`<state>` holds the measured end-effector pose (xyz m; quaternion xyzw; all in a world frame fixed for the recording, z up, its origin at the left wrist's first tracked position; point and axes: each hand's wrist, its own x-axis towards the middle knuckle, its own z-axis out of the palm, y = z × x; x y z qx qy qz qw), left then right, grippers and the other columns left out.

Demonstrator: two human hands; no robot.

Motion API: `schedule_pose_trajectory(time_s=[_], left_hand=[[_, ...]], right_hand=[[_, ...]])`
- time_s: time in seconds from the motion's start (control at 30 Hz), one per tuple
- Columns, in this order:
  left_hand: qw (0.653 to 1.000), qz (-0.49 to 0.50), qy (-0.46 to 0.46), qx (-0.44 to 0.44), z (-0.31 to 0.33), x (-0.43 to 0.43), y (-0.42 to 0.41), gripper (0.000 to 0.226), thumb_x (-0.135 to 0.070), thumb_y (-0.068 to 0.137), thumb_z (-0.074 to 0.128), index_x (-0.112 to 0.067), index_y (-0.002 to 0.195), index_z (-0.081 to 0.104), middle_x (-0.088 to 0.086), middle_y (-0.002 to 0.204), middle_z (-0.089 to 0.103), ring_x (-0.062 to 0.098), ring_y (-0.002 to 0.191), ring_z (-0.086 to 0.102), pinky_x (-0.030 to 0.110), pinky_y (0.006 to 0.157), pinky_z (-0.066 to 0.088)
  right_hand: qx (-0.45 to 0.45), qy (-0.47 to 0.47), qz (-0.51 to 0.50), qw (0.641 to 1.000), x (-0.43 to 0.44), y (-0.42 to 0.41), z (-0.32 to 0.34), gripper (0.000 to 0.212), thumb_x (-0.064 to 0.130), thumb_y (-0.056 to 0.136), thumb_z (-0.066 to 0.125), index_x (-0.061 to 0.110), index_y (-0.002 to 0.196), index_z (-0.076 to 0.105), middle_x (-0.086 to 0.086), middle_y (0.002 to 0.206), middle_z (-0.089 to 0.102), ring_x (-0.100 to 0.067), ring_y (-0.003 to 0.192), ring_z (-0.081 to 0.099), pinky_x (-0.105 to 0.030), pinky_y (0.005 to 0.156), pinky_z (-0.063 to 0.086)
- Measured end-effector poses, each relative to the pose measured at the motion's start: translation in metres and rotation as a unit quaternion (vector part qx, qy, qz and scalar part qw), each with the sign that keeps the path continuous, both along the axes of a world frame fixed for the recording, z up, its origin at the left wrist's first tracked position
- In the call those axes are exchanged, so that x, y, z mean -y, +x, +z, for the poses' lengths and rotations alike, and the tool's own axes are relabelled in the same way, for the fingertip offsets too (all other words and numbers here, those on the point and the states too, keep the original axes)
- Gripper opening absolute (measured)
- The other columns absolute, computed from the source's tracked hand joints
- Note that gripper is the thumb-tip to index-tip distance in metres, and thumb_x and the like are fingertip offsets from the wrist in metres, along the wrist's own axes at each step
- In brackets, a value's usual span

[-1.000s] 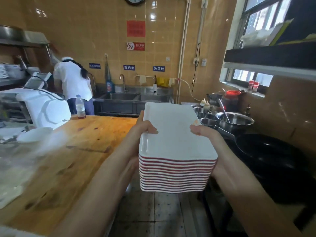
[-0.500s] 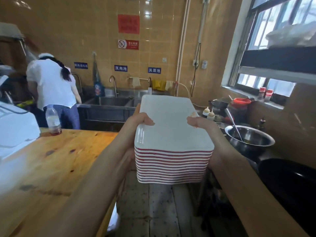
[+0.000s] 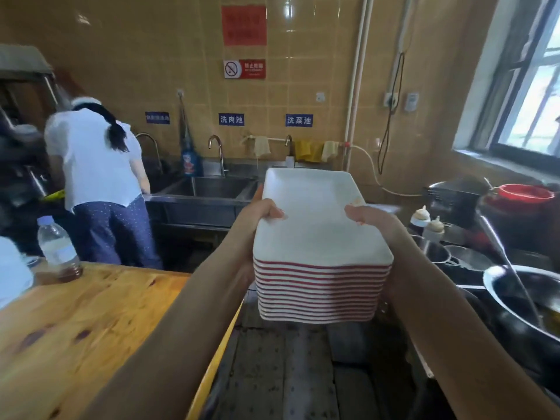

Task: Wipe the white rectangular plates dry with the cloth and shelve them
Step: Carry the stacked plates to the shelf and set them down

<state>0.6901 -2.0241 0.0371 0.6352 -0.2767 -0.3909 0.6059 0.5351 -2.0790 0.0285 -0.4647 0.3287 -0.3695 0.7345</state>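
Note:
I carry a tall stack of white rectangular plates [image 3: 315,234] with red rims in front of my chest, above the floor of the aisle. My left hand [image 3: 257,219] grips the stack's left side, thumb lying on the top plate. My right hand [image 3: 375,222] clamps the right side the same way, thumb on top. The fingers under the stack are hidden. No cloth shows in either hand.
A wooden table [image 3: 75,334] with a plastic bottle [image 3: 59,250] lies on my left. A person in a white shirt [image 3: 97,177] stands at the steel sinks [image 3: 209,189] ahead. Metal bowls [image 3: 521,295], sauce bottles [image 3: 427,222] and a red-lidded tub [image 3: 524,195] crowd the right counter.
I have walked forward down the aisle with the stack; the sinks and the person are nearer, and the table has slid back on the left. My grip is unchanged.

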Motion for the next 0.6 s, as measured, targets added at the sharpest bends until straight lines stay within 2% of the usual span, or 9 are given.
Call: schedule_pose_trajectory(time_s=[0.07,0.13,0.2,0.27,0.37,0.43,0.5,0.53,0.6], left_hand=[[0.999,-0.004,-0.014,-0.041,-0.004,0.019,0.012,0.036,-0.003,0.088,0.047,-0.003,0.124,0.046,0.016,0.105,0.06,0.024,0.074,0.055,0.017,0.053,0.052],[0.997,-0.01,-0.021,-0.076,-0.004,0.04,0.023,0.047,-0.012,0.079,0.053,-0.006,0.125,0.049,0.02,0.115,0.061,0.035,0.098,0.06,0.037,0.087,0.054],[0.996,-0.01,-0.019,-0.081,-0.005,0.061,0.035,0.048,-0.015,0.076,0.053,-0.008,0.124,0.051,0.021,0.12,0.06,0.038,0.108,0.058,0.047,0.097,0.047],[0.998,0.003,-0.005,-0.06,-0.002,0.083,0.047,0.033,-0.012,0.084,0.049,-0.006,0.116,0.053,0.019,0.107,0.063,0.033,0.094,0.062,0.037,0.08,0.052],[0.999,0.013,-0.033,-0.037,-0.005,0.125,0.074,0.015,-0.003,0.088,0.044,-0.003,0.101,0.051,0.013,0.081,0.061,0.021,0.065,0.058,0.021,0.052,0.047],[0.998,0.028,-0.05,-0.008,-0.008,0.156,0.095,0.01,0.003,0.089,0.04,-0.002,0.09,0.049,0.007,0.062,0.055,0.011,0.042,0.057,0.011,0.035,0.039],[0.997,0.041,-0.059,0.006,-0.014,0.191,0.121,0.016,0.005,0.09,0.039,-0.001,0.078,0.048,0.004,0.06,0.048,0.003,0.026,0.047,0.009,0.029,0.032],[0.997,0.045,-0.058,0.007,-0.015,0.206,0.135,0.021,0.005,0.09,0.039,-0.003,0.073,0.049,0.004,0.061,0.048,0.002,0.025,0.047,0.009,0.029,0.032],[0.997,0.052,-0.056,-0.026,-0.019,0.239,0.163,0.018,-0.001,0.088,0.041,-0.008,0.077,0.054,0.007,0.07,0.058,0.006,0.038,0.058,0.01,0.036,0.04]], right_hand=[[-0.024,-0.003,-0.008,1.0,0.037,0.017,0.0,0.014,0.008,0.096,0.047,0.004,0.084,0.054,-0.001,0.042,0.061,-0.01,0.033,0.057,-0.016,0.03,0.039],[-0.046,-0.016,-0.004,0.999,0.068,0.033,0.003,0.017,0.009,0.098,0.045,0.007,0.082,0.05,0.002,0.036,0.057,-0.007,0.029,0.054,-0.015,0.028,0.037],[-0.059,-0.027,-0.004,0.998,0.098,0.05,0.002,0.019,0.01,0.098,0.043,0.009,0.081,0.049,0.004,0.032,0.053,-0.004,0.027,0.051,-0.014,0.028,0.035],[-0.035,-0.03,-0.001,0.999,0.123,0.064,0.0,0.022,0.008,0.097,0.044,0.008,0.076,0.049,0.004,0.033,0.052,-0.005,0.027,0.05,-0.013,0.029,0.035],[-0.012,-0.036,-0.001,0.999,0.162,0.09,-0.01,0.028,0.009,0.095,0.048,0.01,0.068,0.046,0.003,0.035,0.053,-0.007,0.029,0.052,-0.011,0.03,0.034],[-0.008,-0.032,0.014,0.999,0.193,0.115,-0.014,0.032,0.01,0.094,0.051,0.01,0.062,0.052,0.001,0.037,0.054,-0.009,0.03,0.052,-0.01,0.032,0.035],[-0.013,-0.023,0.03,0.999,0.23,0.142,-0.021,0.046,0.011,0.093,0.052,0.011,0.048,0.059,-0.001,0.039,0.055,-0.012,0.031,0.054,-0.011,0.033,0.037],[-0.013,-0.02,0.039,0.999,0.246,0.156,-0.021,0.044,0.011,0.092,0.052,0.011,0.048,0.061,-0.002,0.041,0.057,-0.013,0.032,0.055,-0.011,0.034,0.039],[-0.01,-0.007,0.056,0.998,0.279,0.185,-0.023,0.025,0.011,0.09,0.051,0.008,0.068,0.063,-0.004,0.047,0.061,-0.016,0.037,0.058,-0.013,0.038,0.043]])
